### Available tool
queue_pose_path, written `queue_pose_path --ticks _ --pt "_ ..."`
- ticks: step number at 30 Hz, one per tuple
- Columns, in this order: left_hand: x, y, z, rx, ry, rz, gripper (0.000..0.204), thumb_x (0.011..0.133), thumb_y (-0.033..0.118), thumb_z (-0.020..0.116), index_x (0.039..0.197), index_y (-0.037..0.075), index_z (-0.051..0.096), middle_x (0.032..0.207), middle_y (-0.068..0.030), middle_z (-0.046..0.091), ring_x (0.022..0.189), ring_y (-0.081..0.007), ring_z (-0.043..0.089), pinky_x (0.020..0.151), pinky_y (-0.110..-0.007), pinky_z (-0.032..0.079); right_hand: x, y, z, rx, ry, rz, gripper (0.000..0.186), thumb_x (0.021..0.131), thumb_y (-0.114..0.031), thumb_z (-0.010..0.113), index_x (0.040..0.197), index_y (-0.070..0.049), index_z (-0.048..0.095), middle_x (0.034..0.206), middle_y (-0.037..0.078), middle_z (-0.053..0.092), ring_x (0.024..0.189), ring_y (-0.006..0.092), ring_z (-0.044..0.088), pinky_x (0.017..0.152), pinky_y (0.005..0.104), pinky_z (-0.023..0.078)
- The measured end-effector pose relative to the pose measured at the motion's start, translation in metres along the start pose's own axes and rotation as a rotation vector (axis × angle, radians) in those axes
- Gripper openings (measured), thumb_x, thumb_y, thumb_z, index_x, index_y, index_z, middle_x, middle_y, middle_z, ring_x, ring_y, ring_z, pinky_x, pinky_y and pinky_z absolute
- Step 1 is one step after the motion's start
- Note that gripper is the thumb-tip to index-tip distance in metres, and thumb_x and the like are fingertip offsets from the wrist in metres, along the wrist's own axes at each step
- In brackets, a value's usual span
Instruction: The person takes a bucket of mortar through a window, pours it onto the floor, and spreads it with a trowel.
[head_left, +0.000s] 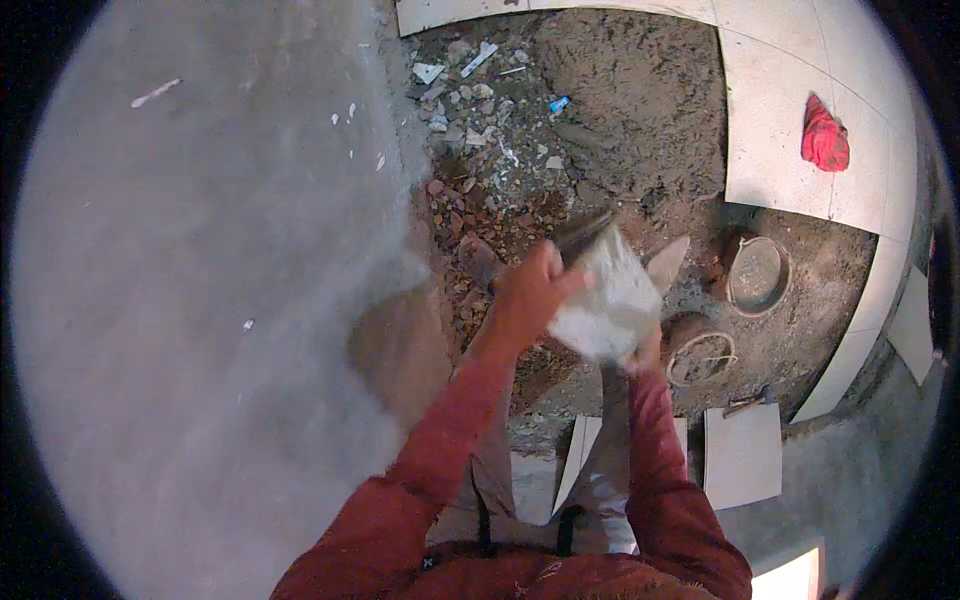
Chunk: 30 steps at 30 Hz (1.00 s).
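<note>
Both hands hold a pale, roughly square slab [605,310], tilted and blurred, that looks like a piece of tile. My left hand [530,295] grips its left side, with the thumb lying over the pale face. At its lower right edge is my right hand [645,352], its fingers mostly hidden behind the slab. A dark strip [583,237] runs along the slab's upper left edge; I cannot tell whether it belongs to it. Just beyond the right corner shows a grey pointed piece [668,263], its kind unclear. Rubble and soil [465,205] lie below the hands.
Two round buckets [758,275] stand on the dirt at right. Pale laid tiles [775,110] curve along the far and right sides, with a red cloth [826,138] on them. Near right, a loose tile [742,455] carries a hammer-like tool [745,404]. Grey concrete floor [220,300] spreads leftward.
</note>
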<state>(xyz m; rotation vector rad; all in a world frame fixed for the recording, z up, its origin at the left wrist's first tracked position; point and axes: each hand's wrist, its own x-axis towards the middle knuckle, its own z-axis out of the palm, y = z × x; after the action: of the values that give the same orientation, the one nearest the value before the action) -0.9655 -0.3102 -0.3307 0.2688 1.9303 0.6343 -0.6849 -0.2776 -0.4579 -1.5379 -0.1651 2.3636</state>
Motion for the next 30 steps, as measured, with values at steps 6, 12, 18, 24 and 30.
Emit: queue_pose_path --ticks 6,12,18,24,30 --pt "0.164 -0.108 -0.082 -0.120 0.384 0.165 0.042 0.081 0.040 0.075 0.075 0.009 0.048 0.068 0.0010 0.046 0.063 -0.0119 0.040 0.056 -0.033 0.039 0.161 0.006 0.120 -0.084 -0.013 -0.115 0.056 0.096 -0.048 0.055 0.135 -0.008 0.050 0.130 0.009 0.057 0.116 0.0271 0.057 0.098 0.0418 0.047" --pt "0.175 -0.177 -0.090 -1.111 0.426 0.137 0.036 0.086 0.044 0.071 0.102 0.015 0.057 0.083 0.0049 0.056 0.067 -0.0076 0.049 0.057 -0.028 0.038 0.117 -0.029 0.252 -0.407 -0.169 -0.443 0.049 0.091 -0.035 0.058 0.124 0.001 0.058 0.119 0.014 0.062 0.112 0.0276 0.059 0.100 0.0402 0.045" --pt "0.169 -0.243 -0.035 -1.429 0.481 -0.193 0.060 0.088 0.044 0.067 0.137 0.017 0.046 0.124 -0.0027 0.055 0.096 -0.0132 0.054 0.071 -0.030 0.044 0.171 -0.009 0.269 -0.750 -0.193 -0.318 0.046 0.089 -0.033 0.060 0.117 0.003 0.063 0.110 0.013 0.066 0.105 0.0235 0.061 0.094 0.0348 0.046" --pt "0.145 -0.214 -0.014 -1.391 0.412 -0.308 0.034 0.088 0.036 0.069 0.112 0.015 0.056 0.095 0.0061 0.055 0.065 -0.0034 0.042 0.050 -0.020 0.035 0.205 -0.045 0.210 -0.884 -0.025 -0.247 0.043 0.089 -0.031 0.061 0.120 0.000 0.062 0.111 0.009 0.064 0.101 0.0210 0.060 0.092 0.0330 0.045" --pt "0.050 -0.138 -0.029 -0.428 0.271 0.335 0.022 0.081 0.020 0.073 0.083 0.014 0.051 0.074 0.0024 0.049 0.060 -0.0109 0.047 0.052 -0.027 0.037 0.103 -0.064 0.110 -0.574 0.119 -0.164 0.035 0.092 -0.026 0.060 0.115 0.000 0.061 0.106 0.007 0.065 0.093 0.0184 0.061 0.087 0.0326 0.048"
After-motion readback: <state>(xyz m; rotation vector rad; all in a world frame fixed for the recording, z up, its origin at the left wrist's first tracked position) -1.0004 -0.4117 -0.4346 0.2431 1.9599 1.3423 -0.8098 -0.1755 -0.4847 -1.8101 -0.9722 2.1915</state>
